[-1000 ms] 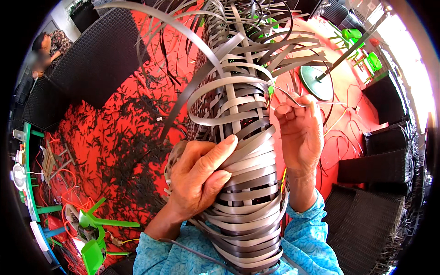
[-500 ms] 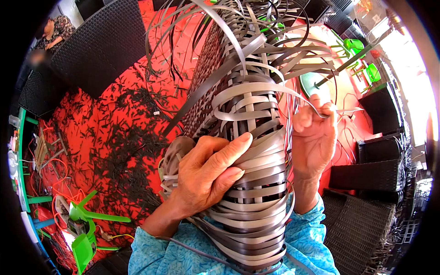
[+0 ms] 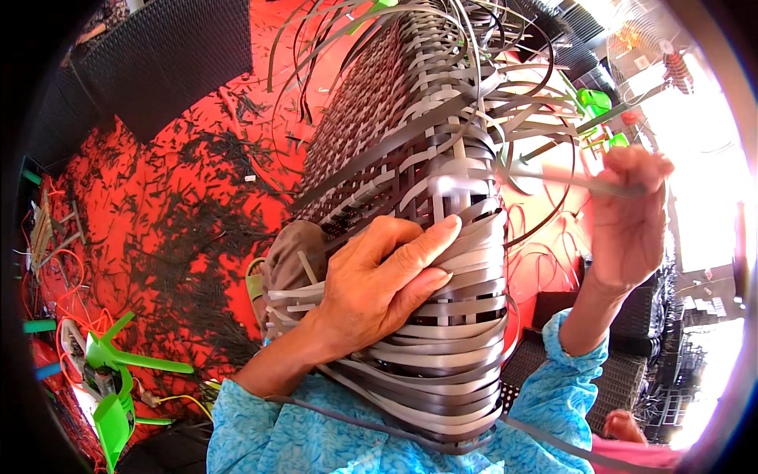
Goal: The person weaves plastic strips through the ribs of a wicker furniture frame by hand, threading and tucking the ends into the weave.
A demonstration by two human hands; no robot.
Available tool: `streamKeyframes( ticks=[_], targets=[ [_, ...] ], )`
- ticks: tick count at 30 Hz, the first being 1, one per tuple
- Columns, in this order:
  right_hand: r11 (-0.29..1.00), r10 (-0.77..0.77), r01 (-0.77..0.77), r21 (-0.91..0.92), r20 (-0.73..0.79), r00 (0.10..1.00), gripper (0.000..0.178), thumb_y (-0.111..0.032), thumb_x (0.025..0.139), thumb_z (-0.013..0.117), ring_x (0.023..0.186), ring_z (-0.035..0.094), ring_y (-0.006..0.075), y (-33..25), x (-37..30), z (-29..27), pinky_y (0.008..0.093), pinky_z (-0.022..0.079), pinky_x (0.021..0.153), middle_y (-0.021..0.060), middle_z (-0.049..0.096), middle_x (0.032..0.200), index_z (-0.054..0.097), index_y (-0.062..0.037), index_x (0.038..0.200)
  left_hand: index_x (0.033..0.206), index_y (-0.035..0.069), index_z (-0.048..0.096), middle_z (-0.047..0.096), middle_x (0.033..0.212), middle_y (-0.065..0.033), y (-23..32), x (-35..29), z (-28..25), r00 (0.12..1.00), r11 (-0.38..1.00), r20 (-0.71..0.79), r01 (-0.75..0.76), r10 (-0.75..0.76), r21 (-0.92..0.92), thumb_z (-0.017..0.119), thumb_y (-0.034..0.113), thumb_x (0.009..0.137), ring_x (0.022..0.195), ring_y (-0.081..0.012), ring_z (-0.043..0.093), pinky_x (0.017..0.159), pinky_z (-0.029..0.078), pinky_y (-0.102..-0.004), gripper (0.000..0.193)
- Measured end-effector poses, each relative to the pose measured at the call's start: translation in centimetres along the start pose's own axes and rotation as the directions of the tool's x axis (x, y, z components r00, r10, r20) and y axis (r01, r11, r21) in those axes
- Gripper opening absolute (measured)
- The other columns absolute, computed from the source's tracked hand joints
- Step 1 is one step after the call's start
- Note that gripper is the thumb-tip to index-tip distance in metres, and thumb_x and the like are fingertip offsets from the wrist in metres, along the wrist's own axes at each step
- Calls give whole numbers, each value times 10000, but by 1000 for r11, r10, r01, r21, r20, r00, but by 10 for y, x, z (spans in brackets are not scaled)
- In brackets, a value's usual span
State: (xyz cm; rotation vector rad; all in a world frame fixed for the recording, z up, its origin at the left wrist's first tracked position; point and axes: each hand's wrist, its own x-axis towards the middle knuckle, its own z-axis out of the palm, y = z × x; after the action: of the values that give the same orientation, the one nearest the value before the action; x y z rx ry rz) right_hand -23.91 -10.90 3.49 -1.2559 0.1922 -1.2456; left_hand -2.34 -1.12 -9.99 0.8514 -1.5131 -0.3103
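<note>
Grey and brown bands [image 3: 474, 320] wrapped the near end of the woven frame [image 3: 355, 122], which stretched from the person's lap away through the middle of the view. On those bands rested the left hand [image 3: 375, 272], forefinger and thumb a little apart (whether its other fingers gripped anything, I could not tell). A blurred grey strip [image 3: 572, 182] ran from the frame across to the right hand [image 3: 630, 217], raised well out to the right, its fingers curled in narrowly on the strip. Loose strips [image 3: 545, 95] arched around the frame's far end. Blue patterned sleeves [image 3: 257, 423] reached the forearms. Further out, dark scraps [image 3: 197, 265] littered the red floor [image 3: 272, 35], and a dark woven panel [image 3: 174, 63] stood at upper left.
</note>
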Motion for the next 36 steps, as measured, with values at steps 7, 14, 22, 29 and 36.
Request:
streamKeyframes(
  ticks=[7,14,22,29,36],
  targets=[
    [954,294,-251,-162,358,886,281,-175,1051,308,594,391,72,-27,34,12,199,344,532,11,384,904,419,-33,1267,1241,46,612,579,853,-91,-5,-4,2,999,1000,-40,-13,12,-21,713,150,814,693,-229,568,605,480,-322,451],
    [524,356,-31,-851,186,916,381,-134,974,503,623,438,85,-29,30,53,207,356,575,-1,494,836,468,10,1325,1235,17,608,593,942,-125,-1,-8,-4,996,995,42,79,-77,-56,667,81,852,787,-227,591,688,493,-300,393],
    [-110,496,434,-894,329,804,254,-74,691,767,645,467,131,-21,30,94,274,344,553,25,512,718,716,-19,934,1216,48,622,572,868,-95,-3,-8,0,999,998,-15,47,-48,-32,720,126,799,706,-230,569,611,474,-319,435],
    [-201,448,477,-856,353,822,178,11,664,744,620,448,143,-21,37,112,275,337,538,48,471,670,680,32,828,1209,56,629,576,876,-97,-5,-9,3,997,999,-72,22,-25,-50,728,123,791,704,-230,571,613,481,-318,435],
    [-214,592,581,-785,369,717,188,-12,676,746,606,423,162,-27,50,127,301,319,528,60,441,664,677,37,845,1210,68,628,575,851,-94,-9,-11,5,995,999,-97,9,-15,-53,754,133,762,684,-240,576,587,486,-335,469]
  ],
)
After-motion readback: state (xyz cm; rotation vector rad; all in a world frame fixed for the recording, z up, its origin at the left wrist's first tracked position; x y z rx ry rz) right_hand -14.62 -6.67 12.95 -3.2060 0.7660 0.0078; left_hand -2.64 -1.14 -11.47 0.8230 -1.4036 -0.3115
